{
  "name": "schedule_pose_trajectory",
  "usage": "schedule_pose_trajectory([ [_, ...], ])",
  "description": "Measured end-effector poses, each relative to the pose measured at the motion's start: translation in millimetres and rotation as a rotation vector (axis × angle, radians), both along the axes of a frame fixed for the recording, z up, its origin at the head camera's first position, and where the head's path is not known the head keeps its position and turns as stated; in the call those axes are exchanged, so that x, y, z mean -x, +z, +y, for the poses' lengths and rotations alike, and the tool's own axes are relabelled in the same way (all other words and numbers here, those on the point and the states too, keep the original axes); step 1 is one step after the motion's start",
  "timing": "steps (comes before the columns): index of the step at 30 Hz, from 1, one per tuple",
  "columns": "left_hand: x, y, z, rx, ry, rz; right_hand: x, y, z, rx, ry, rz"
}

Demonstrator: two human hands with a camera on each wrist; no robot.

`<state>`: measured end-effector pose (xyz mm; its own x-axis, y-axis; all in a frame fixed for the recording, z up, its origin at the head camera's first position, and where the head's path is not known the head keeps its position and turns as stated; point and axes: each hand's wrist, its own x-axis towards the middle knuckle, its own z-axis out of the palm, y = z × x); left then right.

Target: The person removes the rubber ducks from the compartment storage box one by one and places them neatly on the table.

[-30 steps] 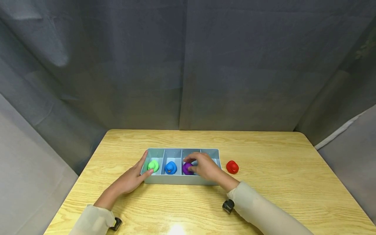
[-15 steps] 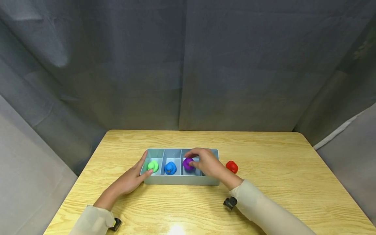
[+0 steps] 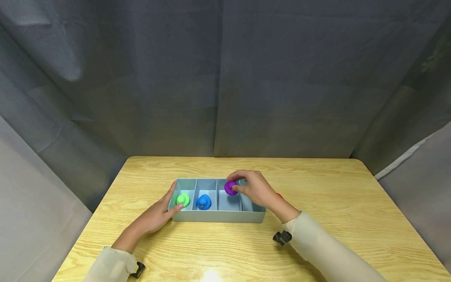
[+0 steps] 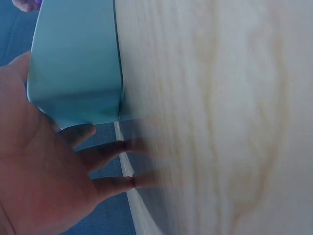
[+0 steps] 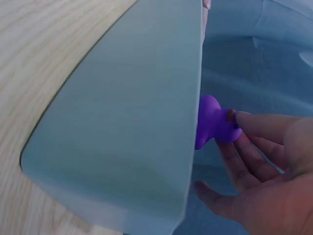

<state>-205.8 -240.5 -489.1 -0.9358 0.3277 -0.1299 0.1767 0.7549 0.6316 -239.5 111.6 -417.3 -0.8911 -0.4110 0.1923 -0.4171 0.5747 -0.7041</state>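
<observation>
At the far left of the frame, a pale grey cloth (image 3: 31, 207) slopes down beside the table (image 3: 317, 188), whose wood-grained top fills the lower part. A beige sleeve with a small black device (image 3: 139, 270) at its cuff comes in from the lower left.

The left hand (image 3: 156, 215) lies at the left end of the tray (image 3: 218, 216), below and left of the frame's centre. Its grip is spread wide: the thumb reaches over the front rim near the green duck, and the left wrist view shows straight, parted fingers, with the hand against the tray's end.

The tray is a long grey-blue one with four compartments in a row. The green duck (image 3: 183, 200) sits in the leftmost, and the blue duck (image 3: 204, 202) in the second. The purple duck (image 3: 230, 188) is over the back part of the third, and the right wrist view shows most of it beyond the tray's rim.

The right hand (image 3: 255, 190) reaches across the tray's right end. Its grip is nearly closed, thumb and fingers pinching the purple duck.

Just behind the right wrist, a sliver of a red thing (image 3: 280, 195) shows, the rest hidden. A second beige sleeve, also with a black device at the cuff, runs to the lower right.
</observation>
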Motion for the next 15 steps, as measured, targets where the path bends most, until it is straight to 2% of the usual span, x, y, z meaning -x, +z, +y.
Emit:
schedule_pose_trajectory([
  [15, -0.4, 0.2, -0.1, 0.001, 0.004, -0.01, 0.0, 4.1, 19.5, 0.044, -0.023, 0.032],
])
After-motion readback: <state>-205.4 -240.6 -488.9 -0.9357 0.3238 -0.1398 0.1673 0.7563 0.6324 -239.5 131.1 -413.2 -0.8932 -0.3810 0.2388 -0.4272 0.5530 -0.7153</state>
